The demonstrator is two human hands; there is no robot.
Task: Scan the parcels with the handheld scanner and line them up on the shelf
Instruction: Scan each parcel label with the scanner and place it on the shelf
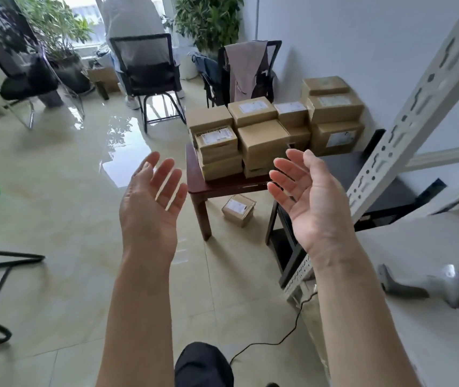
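Both hands, left hand (150,202) and right hand (310,202), are spread wide and empty, reaching toward the far parcels (261,135); the scanner (432,283) lies near right.

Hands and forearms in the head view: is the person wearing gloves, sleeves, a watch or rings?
Nothing is worn on either. The left hand and right hand are bare, without gloves, and no rings show. Both forearms are uncovered to the bottom edge of the picture, with no sleeve, watch or wristband in view.
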